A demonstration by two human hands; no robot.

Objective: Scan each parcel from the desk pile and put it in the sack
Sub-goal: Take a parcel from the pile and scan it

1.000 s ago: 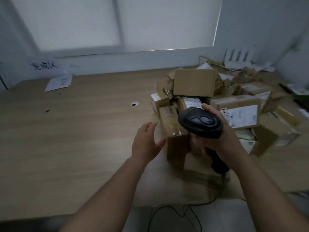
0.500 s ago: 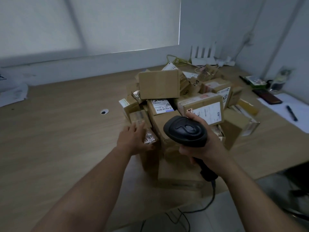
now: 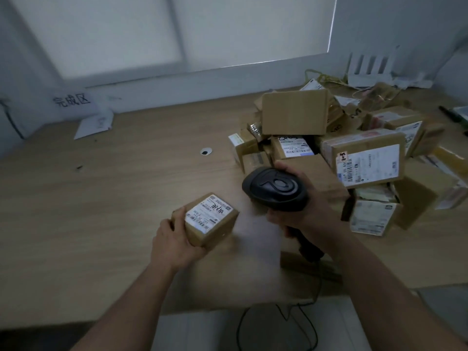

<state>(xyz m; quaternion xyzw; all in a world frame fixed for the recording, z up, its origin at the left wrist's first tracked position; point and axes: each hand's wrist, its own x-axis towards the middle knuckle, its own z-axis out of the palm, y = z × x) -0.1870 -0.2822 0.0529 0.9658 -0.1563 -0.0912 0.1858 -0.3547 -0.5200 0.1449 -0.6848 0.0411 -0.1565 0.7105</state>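
parcel: above desk, left of pile, label up, long axis near-left to far-right
left hand: fingers wrapped round parcel's near-left end
right hand: grips scanner, head pointing left toward parcel

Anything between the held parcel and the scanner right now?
Nothing: the head view shows only bare desk between parcel and scanner.
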